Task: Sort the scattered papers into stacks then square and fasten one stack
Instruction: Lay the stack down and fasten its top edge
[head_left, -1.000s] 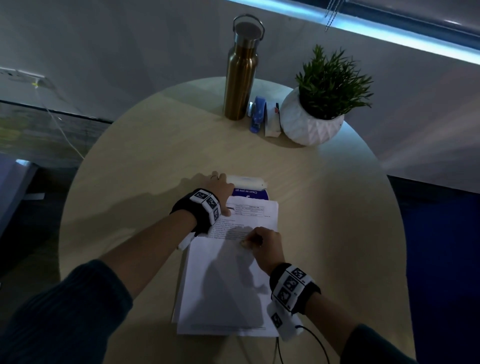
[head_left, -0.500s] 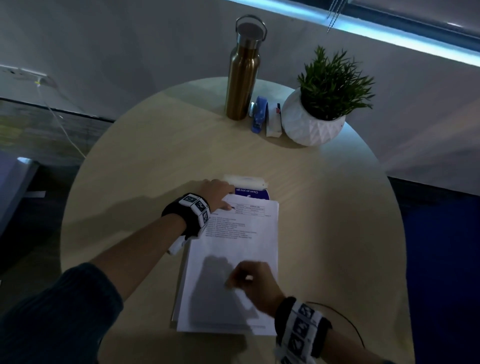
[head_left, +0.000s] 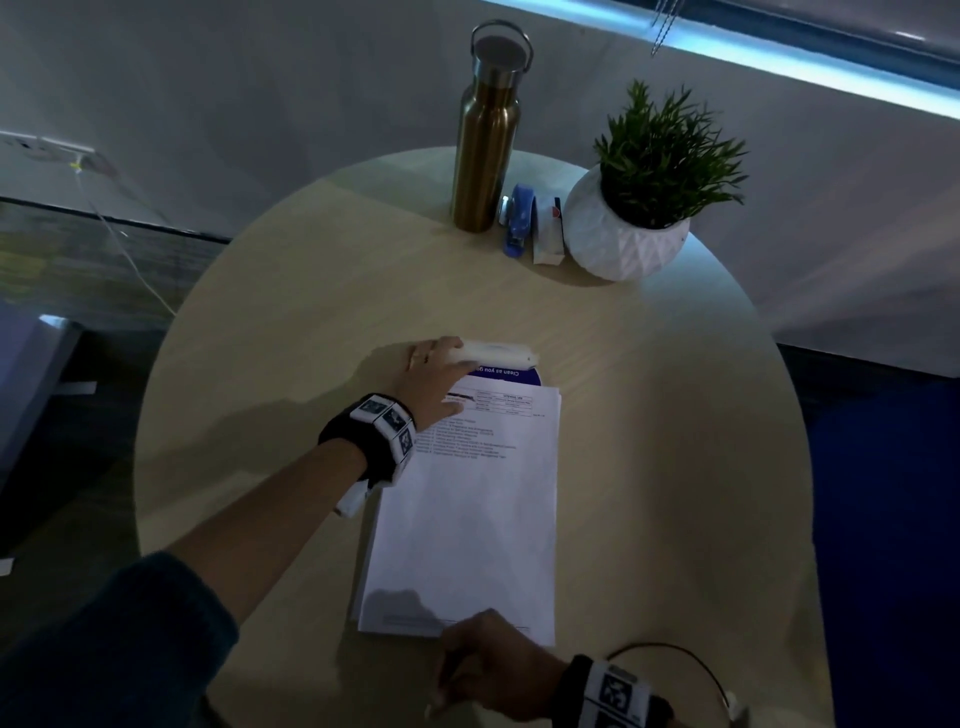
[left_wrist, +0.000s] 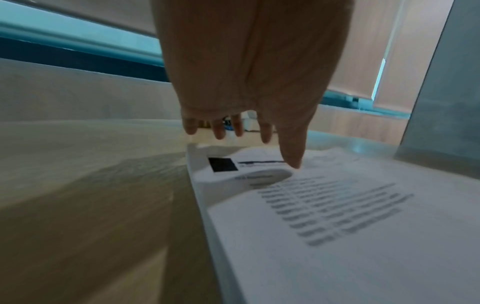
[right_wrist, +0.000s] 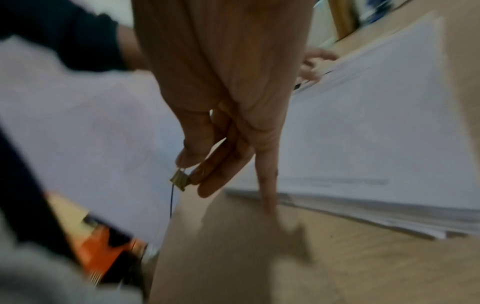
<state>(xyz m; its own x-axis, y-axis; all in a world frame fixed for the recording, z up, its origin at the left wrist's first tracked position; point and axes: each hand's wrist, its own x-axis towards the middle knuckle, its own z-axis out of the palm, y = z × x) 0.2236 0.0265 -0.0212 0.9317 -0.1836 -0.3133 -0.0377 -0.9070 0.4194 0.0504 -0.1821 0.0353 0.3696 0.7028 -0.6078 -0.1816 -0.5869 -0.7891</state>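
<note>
A stack of white papers (head_left: 467, 519) lies in the middle of the round wooden table (head_left: 649, 467), printed sheet on top. My left hand (head_left: 431, 371) rests at the stack's far left corner, fingers straight and spread past the far edge. In the left wrist view its thumb (left_wrist: 292, 158) touches the top sheet (left_wrist: 337, 226). My right hand (head_left: 483, 665) is at the stack's near edge. In the right wrist view it pinches a small gold binder clip (right_wrist: 180, 181), while its index finger (right_wrist: 266, 185) points down against the near edge of the stack (right_wrist: 363, 133).
A white roll (head_left: 498, 353) and a blue round label (head_left: 504, 374) lie just beyond the stack. At the table's far side stand a gold bottle (head_left: 485, 130), a blue stapler (head_left: 519, 218), a small white box (head_left: 548, 234) and a potted plant (head_left: 628, 234). A black cable (head_left: 675, 654) loops by my right wrist.
My right hand has drawn back from the middle of the top sheet to the stack's near edge. My left hand has stayed at the far left corner.
</note>
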